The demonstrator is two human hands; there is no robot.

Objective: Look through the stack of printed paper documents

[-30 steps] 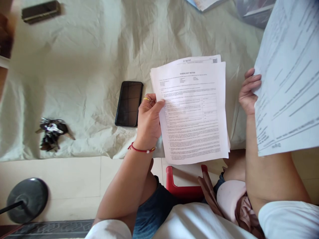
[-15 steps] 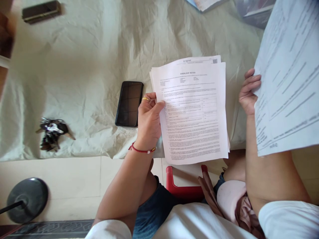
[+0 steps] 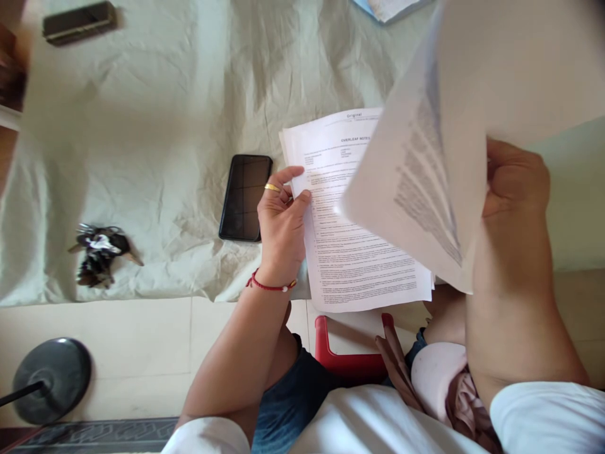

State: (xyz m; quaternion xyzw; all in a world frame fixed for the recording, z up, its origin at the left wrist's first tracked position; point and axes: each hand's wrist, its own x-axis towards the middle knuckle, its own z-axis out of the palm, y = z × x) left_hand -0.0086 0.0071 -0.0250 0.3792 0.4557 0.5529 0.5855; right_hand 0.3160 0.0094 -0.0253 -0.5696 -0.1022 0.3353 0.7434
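My left hand [image 3: 282,221], with a gold ring and a red bracelet, is closed on the left edge of a stack of printed papers [image 3: 363,265]. Its thumb lies on the top page, headed "Overleaf Notes". My right hand [image 3: 515,180] grips a loose printed sheet [image 3: 406,164], its fingers mostly behind the paper. That sheet is bent and blurred by motion, and its left part covers the upper right of the stack. A black phone [image 3: 246,198] lies on the cloth just left of my left hand.
A pale green cloth [image 3: 155,126] covers the table. On it lie a bunch of keys [image 3: 104,252], a dark oblong case [image 3: 79,23] and more papers [image 3: 392,9] at the far edge. Below are a red stool [image 3: 350,366] and a round black base [image 3: 51,380] on the floor.
The loose sheet in my right hand has swung left and flipped over, now covering part of the stack. My left hand's index finger has lifted slightly onto the page edge.
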